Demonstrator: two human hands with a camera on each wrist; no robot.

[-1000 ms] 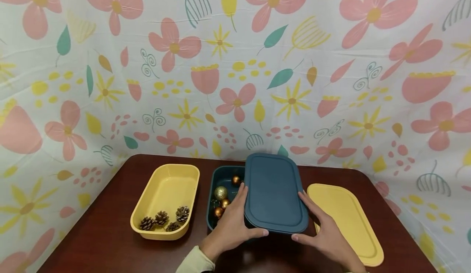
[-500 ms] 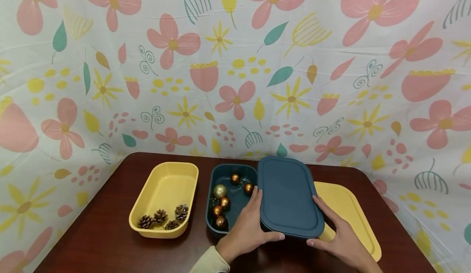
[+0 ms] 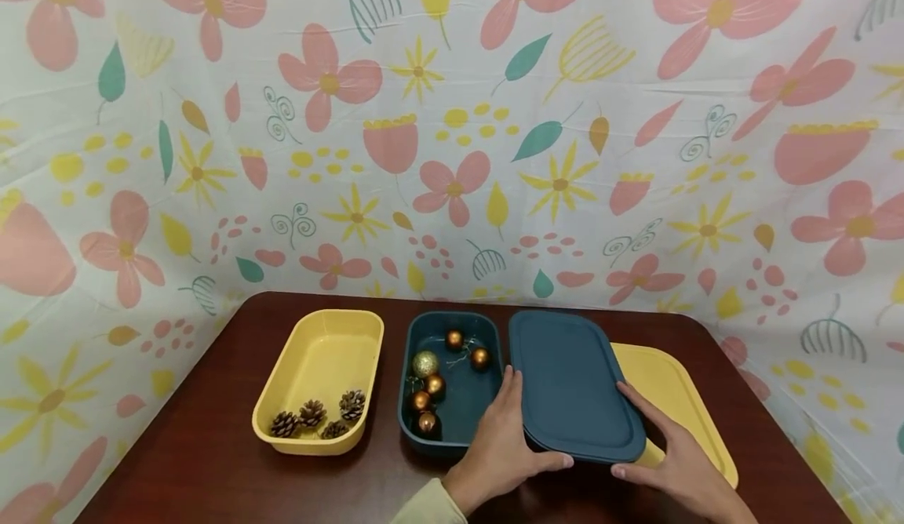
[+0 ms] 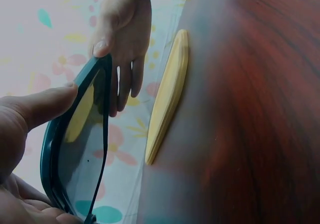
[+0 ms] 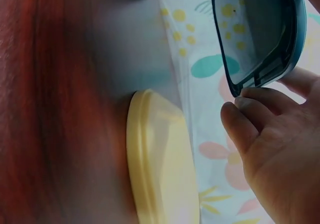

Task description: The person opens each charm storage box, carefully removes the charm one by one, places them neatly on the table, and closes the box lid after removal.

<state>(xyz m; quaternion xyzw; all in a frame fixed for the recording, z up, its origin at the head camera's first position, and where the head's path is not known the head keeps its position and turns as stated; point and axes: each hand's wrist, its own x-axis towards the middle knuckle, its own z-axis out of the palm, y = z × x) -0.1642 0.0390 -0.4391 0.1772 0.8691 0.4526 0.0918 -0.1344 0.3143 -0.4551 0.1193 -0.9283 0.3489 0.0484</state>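
Observation:
Both hands hold a dark blue rectangular lid (image 3: 575, 383) in the air, tilted, to the right of the matching blue box (image 3: 469, 414). My left hand (image 3: 497, 438) grips its left side near the front corner, with the thumb on the front edge. At the right side, my right hand (image 3: 681, 461) holds the lid between thumb and fingers. The lid's underside, with its raised rim (image 5: 295, 39), shows in the right wrist view. Inside the uncovered blue box lie several copper-coloured baubles (image 3: 435, 387) and a glittery gold bauble (image 3: 425, 364).
A yellow box (image 3: 339, 359) with several pine cones (image 3: 351, 405) stands at the left of the dark red-brown table (image 3: 212, 438). On the right a yellow lid (image 3: 688, 398) lies flat, partly behind the blue lid. A flower-patterned cloth (image 3: 452, 132) hangs behind the table.
Both hands have carried the blue lid to the right, off from over the blue box. More of the box and its baubles now shows, and the lid overlaps the yellow lid in the head view.

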